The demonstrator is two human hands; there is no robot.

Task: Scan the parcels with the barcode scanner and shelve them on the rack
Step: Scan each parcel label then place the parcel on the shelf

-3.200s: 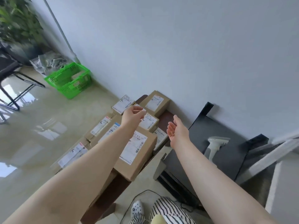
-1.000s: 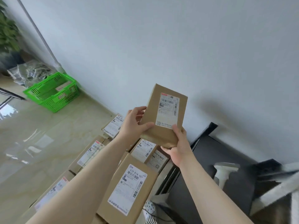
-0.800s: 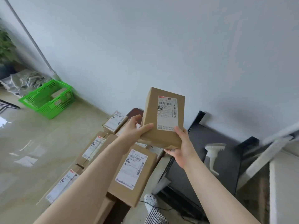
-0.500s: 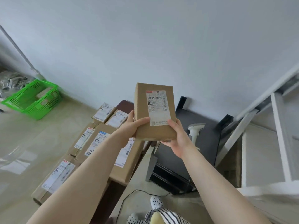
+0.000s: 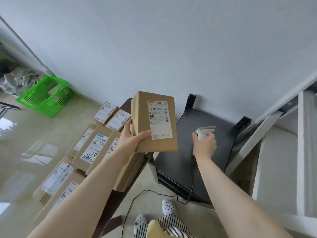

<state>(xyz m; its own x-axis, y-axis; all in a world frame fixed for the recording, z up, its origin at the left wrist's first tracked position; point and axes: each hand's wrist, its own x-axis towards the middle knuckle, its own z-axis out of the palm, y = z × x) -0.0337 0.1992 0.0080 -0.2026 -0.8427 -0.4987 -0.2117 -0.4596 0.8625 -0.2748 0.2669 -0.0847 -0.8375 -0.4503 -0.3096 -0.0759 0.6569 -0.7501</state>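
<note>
My left hand (image 5: 133,137) grips a brown cardboard parcel (image 5: 154,121) by its lower left edge, holding it upright with its white barcode label facing me. To the right, my right hand (image 5: 205,146) wraps around the handle of the white barcode scanner (image 5: 205,132), which stands on a black stand (image 5: 221,152). The scanner's head shows above my fingers; its black cable runs down to the floor. Several more labelled parcels (image 5: 93,146) lie on a low dark table at the left. A white rack (image 5: 301,152) fills the right edge.
A green plastic basket (image 5: 45,96) with small items sits on the glossy floor at the far left, by crumpled plastic bags. The scanner cable (image 5: 154,193) loops across the floor near my spotted shoes. A plain white wall stands behind everything.
My right hand has let go of the parcel and moved right to take hold of the scanner on the black stand. My left hand alone now holds the parcel.
</note>
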